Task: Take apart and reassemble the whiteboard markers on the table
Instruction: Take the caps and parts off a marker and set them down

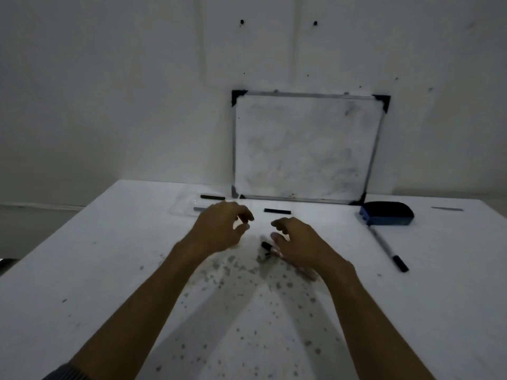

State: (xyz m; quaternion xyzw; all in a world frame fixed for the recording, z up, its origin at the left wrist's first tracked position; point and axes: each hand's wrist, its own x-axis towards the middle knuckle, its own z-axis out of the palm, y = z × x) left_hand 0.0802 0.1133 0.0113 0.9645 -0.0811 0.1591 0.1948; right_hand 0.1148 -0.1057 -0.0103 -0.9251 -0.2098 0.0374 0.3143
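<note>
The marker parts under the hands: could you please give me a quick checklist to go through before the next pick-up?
1. Left hand free to grasp: ok, fingers curled, nothing visible in them.
2. Right hand free: cannot tell, it hovers over the dark marker piece and hides part of it.
3. Marker piece within reach: ok, it lies just below the right hand's fingers.
4. Loose black part accounted for: ok, lying apart on the table, in front of the whiteboard.
5. Spare marker out of the way: ok, it lies to the right near the eraser.
6. Lighting: not ok, dim, small parts are hard to make out.
</note>
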